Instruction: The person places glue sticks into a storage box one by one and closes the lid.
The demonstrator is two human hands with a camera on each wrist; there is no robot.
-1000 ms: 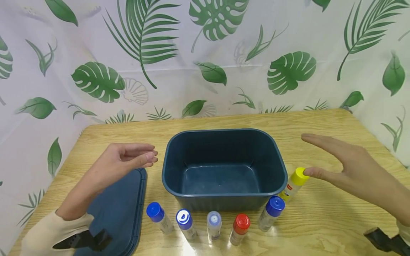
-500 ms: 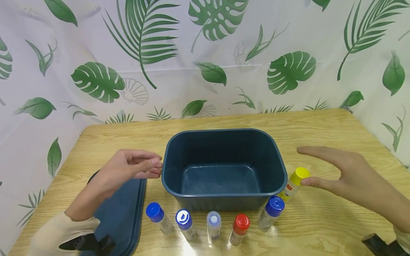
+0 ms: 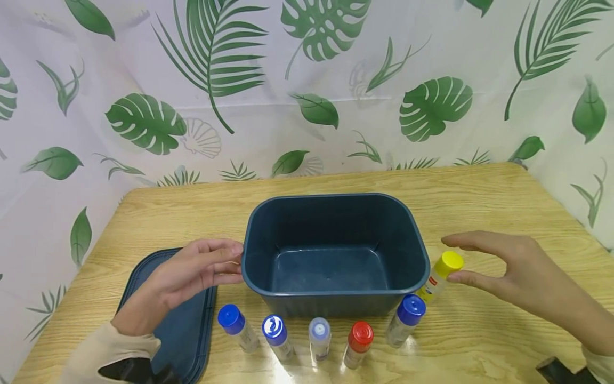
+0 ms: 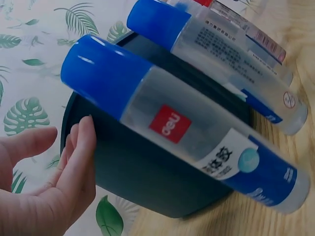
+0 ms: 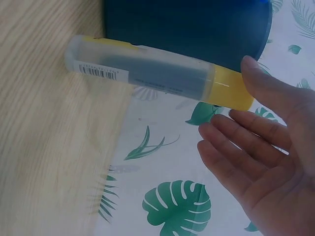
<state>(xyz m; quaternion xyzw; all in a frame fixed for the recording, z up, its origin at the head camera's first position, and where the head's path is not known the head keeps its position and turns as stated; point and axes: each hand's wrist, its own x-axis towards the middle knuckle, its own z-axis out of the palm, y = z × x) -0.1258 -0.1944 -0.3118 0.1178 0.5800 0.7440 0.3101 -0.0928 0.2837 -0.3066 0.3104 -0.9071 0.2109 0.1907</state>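
A dark blue plastic bin [image 3: 331, 306] stands mid-table with its hollow facing up. My left hand [image 3: 196, 272] is at the bin's left wall, fingers extended; fingertips meet or nearly meet it. My right hand [image 3: 508, 266] spreads thumb and fingers beside a yellow-capped glue bottle [image 5: 157, 73], with the thumb by the cap. Whether the thumb touches the cap I cannot tell. In front of the bin stand a blue-capped glue bottle [image 4: 172, 123], a second blue-capped bottle [image 3: 278, 338], a pale-capped bottle [image 3: 320, 338], a red-capped bottle [image 3: 358, 344] and another blue-capped bottle [image 3: 406, 320].
A flat dark blue lid [image 3: 184, 330] lies on the wooden table [image 3: 479, 341] at the left, partly under my left forearm. A white cloth with green leaves [image 3: 268, 80] hangs behind the table.
My left hand has moved down and right to the bin's left side. My right hand has lowered and shifted slightly left toward the yellow cap. Bin and bottles stay put.
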